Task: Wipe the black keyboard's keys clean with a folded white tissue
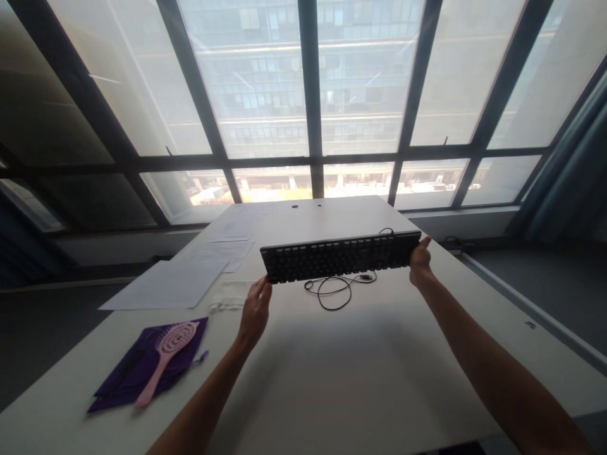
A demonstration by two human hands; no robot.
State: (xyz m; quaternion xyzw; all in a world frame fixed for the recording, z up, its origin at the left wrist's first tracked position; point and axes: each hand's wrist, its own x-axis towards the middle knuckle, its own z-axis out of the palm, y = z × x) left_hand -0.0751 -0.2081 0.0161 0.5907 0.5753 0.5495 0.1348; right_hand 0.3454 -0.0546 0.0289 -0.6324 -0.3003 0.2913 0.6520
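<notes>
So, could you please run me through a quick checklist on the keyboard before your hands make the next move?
1. Left hand holds the keyboard at its left end: ok.
2. Right hand holds the right end: ok.
3. Keyboard off the table: ok, it appears lifted, roughly level.
4. Cable free of snags: cannot tell; it lies looped on the table below the keyboard, plug end loose.
5. Tabletop under the keyboard free of other things: ok; papers, pink hairbrush and purple cloth lie off to the left.
6. Grip firmness: cannot tell.
</notes>
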